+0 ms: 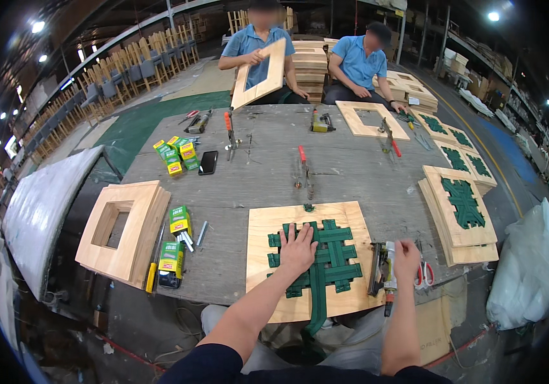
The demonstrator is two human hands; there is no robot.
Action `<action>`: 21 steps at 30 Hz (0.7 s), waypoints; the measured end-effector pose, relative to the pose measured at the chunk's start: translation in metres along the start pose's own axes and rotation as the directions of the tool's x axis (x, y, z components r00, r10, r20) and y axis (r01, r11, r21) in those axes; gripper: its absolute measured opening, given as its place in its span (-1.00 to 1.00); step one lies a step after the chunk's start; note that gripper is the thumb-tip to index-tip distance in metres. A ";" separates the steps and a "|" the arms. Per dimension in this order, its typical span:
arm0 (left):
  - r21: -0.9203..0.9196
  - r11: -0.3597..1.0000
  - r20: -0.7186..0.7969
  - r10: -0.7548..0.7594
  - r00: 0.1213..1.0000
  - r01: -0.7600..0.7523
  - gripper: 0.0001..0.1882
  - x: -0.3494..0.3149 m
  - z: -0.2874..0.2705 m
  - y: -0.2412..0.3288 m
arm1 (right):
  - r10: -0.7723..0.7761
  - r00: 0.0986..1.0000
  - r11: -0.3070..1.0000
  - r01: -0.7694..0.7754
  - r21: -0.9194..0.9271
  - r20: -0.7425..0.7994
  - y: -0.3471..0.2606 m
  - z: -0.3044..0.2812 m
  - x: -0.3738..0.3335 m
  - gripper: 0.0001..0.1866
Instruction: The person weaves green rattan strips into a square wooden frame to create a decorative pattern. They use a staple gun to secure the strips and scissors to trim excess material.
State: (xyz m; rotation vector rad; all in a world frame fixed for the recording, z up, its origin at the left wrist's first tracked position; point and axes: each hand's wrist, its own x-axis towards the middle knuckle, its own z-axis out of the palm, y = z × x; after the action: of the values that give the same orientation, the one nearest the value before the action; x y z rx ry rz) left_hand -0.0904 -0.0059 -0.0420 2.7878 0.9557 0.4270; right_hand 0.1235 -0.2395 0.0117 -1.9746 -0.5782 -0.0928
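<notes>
My left hand (pixel 297 248) lies flat with fingers spread, pressing on woven green webbing (pixel 335 275) over a square light-wood panel (pixel 268 221) at the table's near edge. One long webbing strip (pixel 317 301) runs past the panel's near edge and hangs toward my lap. By the panel's right edge my right hand (pixel 407 259) is closed, its fingers curled beside a staple gun (pixel 388 272). Whether those fingers hold anything is hidden. Red-handled scissors (pixel 424 274) lie just right of that hand.
Wooden frames (pixel 111 249) are stacked at left, near green-yellow staple boxes (pixel 171 259) and a yellow-handled tool (pixel 151 276). Webbed panels (pixel 479 237) are piled at right. A phone (pixel 208 162) and several tools lie farther back. Across the table, one person lifts a frame (pixel 277 67); another sits beside.
</notes>
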 end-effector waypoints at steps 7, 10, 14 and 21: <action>-0.028 1.000 0.004 0.014 1.000 -0.014 -0.38 0.002 0.000 0.011 | 0.301 0.947 0.860 -0.218 -0.461 0.114 0.048 -0.043 -0.024 -0.51; 0.012 1.000 0.005 -0.007 1.000 0.007 -0.38 0.001 -0.002 0.002 | 0.395 0.893 0.831 -0.248 -0.499 0.214 0.040 -0.025 -0.016 -0.51; -0.034 0.999 0.036 -0.006 0.999 0.008 -0.38 0.001 -0.003 0.008 | 0.430 0.890 0.864 -0.358 -0.354 0.151 0.047 -0.023 -0.018 -0.50; -0.035 0.999 -0.004 -0.029 1.000 0.029 -0.41 -0.001 -0.003 0.000 | 0.164 0.966 0.885 -0.233 0.404 0.198 -0.006 -0.029 -0.018 -0.53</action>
State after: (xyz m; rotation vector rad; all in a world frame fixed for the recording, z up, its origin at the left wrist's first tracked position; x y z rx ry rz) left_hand -0.0922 -0.0058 -0.0393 2.7398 0.9785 0.4412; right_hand 0.1102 -0.2683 0.0249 -1.6079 -0.4477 0.3007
